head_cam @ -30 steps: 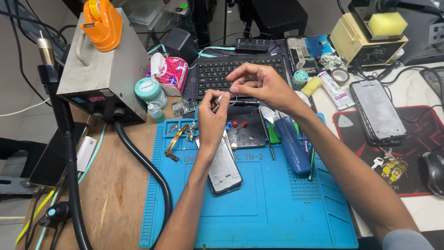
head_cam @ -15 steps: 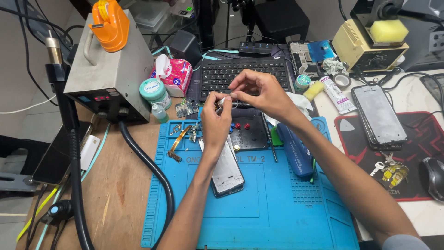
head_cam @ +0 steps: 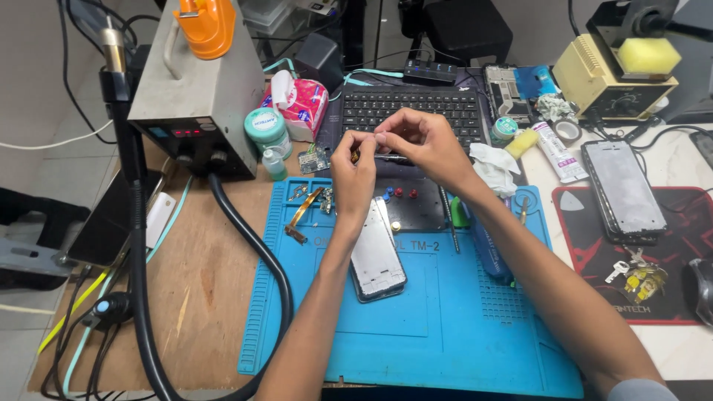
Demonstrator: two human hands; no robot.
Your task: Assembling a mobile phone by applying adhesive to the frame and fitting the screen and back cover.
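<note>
My left hand [head_cam: 353,178] and my right hand [head_cam: 429,145] meet just in front of the black keyboard [head_cam: 412,108]. Between them is a thin screwdriver [head_cam: 388,157]. My right hand grips its shaft, and my left fingertips pinch its dark tip end. What sits at the tip is too small to tell. Below my left wrist an opened phone frame [head_cam: 377,258] lies face up on the blue work mat [head_cam: 445,334], apart from both hands. A gold flex cable [head_cam: 301,215] and small coloured screws [head_cam: 399,193] lie on the mat's top strip.
A grey hot-air station [head_cam: 194,111] stands at the back left, and its black hose [head_cam: 256,275] curves over the wooden bench. A blue-handled driver [head_cam: 490,249] lies beside my right forearm. Another phone [head_cam: 622,189] rests on a red pad [head_cam: 661,297]. A yellow soldering station [head_cam: 605,78] stands at the back right.
Both hands stay together over the mat's top edge, their fingertips now closer on the screwdriver. The view has shifted slightly. The phone frame has not moved.
</note>
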